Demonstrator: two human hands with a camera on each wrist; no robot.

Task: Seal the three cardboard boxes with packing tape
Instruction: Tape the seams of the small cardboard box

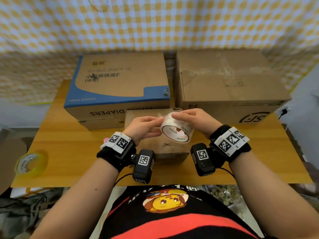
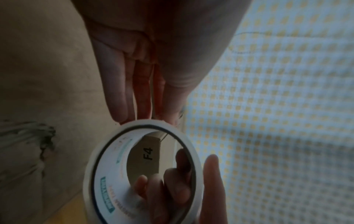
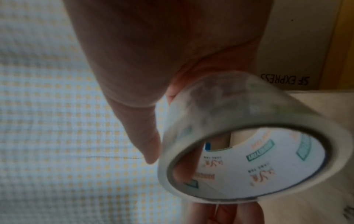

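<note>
Gripping the clear tape roll (image 1: pixel 176 131) above the small box (image 1: pixel 170 149), the right hand (image 1: pixel 193 121) curls round it; the left hand (image 1: pixel 143 126) pinches its edge.

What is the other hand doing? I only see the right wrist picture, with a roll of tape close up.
Observer: The left hand grips the roll too, with its fingertips at the top edge, beside the right hand.
Operator: Are the boxes nearby?
Observer: Yes. A small box lies right under the roll. A blue-printed box and a plain box stand behind it.
Operator: Is that the only tape?
Observer: No. A yellow roll lies on the table, off to the left.
</note>
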